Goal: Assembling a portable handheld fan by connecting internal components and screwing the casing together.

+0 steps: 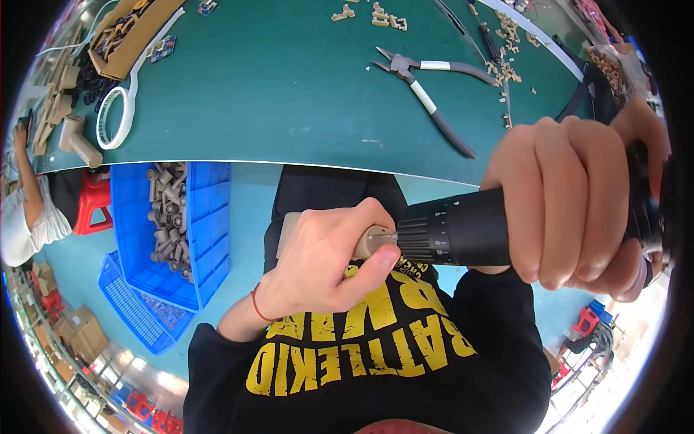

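My left hand [318, 260] is closed round a beige plastic part [371, 241], thumb and forefinger gripping its rounded end in front of my black shirt. Most of that part is hidden by the fingers. In my right hand [567, 206] is a black electric screwdriver [473, 228] with a ribbed collar, held level and pointing left. Its thin metal bit meets the rounded end of the beige part. Whether a screw sits under the bit, I cannot tell.
Cutting pliers [412, 70] lie spread on the green table [289, 94], near small beige pieces [510, 69]. A tape roll [103, 123], an angled beige part [76, 139] and a cardboard box [130, 43] are at left. Below stands a blue crate [210, 231] of beige parts.
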The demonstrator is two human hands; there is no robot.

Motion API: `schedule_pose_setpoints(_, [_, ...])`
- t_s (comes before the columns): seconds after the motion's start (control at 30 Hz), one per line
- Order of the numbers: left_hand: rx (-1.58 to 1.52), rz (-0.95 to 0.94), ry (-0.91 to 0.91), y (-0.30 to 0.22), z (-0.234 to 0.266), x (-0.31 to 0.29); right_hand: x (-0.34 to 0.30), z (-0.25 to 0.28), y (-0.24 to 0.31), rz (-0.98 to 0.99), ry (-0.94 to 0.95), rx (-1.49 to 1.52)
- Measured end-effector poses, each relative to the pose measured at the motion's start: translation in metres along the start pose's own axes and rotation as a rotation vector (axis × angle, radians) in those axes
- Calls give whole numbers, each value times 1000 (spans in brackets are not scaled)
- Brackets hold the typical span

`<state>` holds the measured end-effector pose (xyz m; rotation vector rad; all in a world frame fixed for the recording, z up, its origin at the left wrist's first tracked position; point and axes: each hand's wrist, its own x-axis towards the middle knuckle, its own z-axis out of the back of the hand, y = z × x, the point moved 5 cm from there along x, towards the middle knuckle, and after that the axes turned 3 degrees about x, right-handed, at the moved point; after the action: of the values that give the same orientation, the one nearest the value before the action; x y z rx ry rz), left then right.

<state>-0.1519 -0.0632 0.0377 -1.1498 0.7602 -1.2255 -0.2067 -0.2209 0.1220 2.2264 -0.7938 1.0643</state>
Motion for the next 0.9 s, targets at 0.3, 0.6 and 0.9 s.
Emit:
schedule_pose_setpoints(0.3, [40, -36, 1, -1, -5, 1, -3, -5, 3, -214, -179, -128])
schedule_pose_setpoints(0.6, [63, -34, 9, -3, -4, 2, -2, -6, 0, -261, -161, -203])
schedule_pose_setpoints(0.9, [-222, 253, -145, 41, 6, -12, 1, 21, -4, -49, -271, -565])
